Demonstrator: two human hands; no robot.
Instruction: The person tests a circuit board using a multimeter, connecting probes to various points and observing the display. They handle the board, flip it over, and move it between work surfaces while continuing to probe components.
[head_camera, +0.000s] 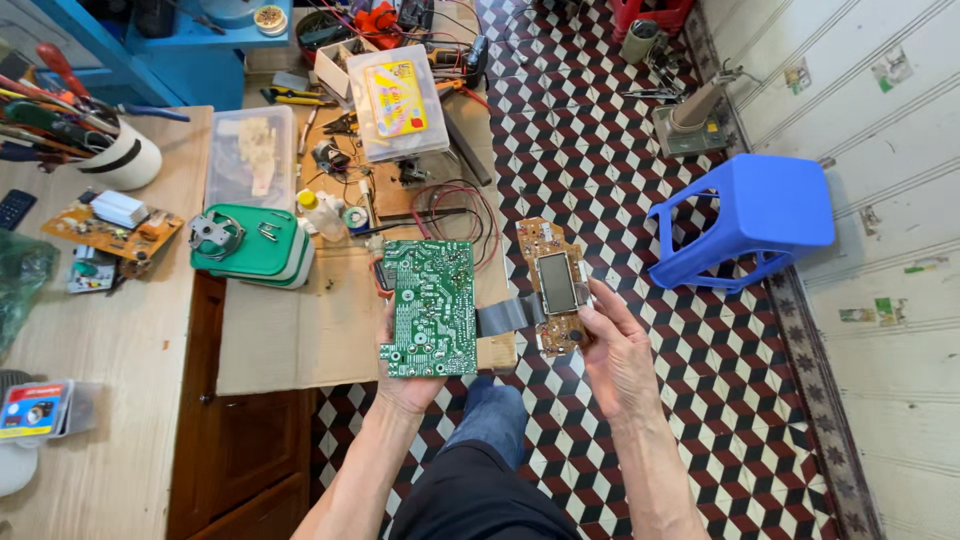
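Seen from above, a seated person holds two joined circuit boards out over the knees, in front of a cluttered bench (120, 400). The left hand (405, 385) is closed on the green circuit board (432, 305), cradling its lower edge from beneath, solder side up, with the fingers behind it and the thumb at the left rim. The right hand (615, 350) is closed on the smaller tan display board (553, 285), pinching its right and lower edge with fingertips and thumb; a grey screen sits at that board's middle. A flat grey ribbon cable (505, 317) runs between the two boards and hangs slightly slack, so the pair moves as one linked assembly.

Handling, as judged: both boards look light and stiff, but fragile at the solder joints, the screen and the ribbon's ends. The edges are the safe places to take hold, as both hands do here; pulling the boards apart would strain the ribbon.

Surroundings: behind the green board a sheet of cardboard (300, 330) covers part of the bench, and on it rest a green round-cornered lid (245, 240), a clear plastic box (250, 155) and a tangle of red and black wires (455, 205). Further left lies another orange circuit board (110, 230) near a white cup of tools (125, 155). A blue plastic stool (750, 220) stands on the patterned tile floor (720, 400) to the right.
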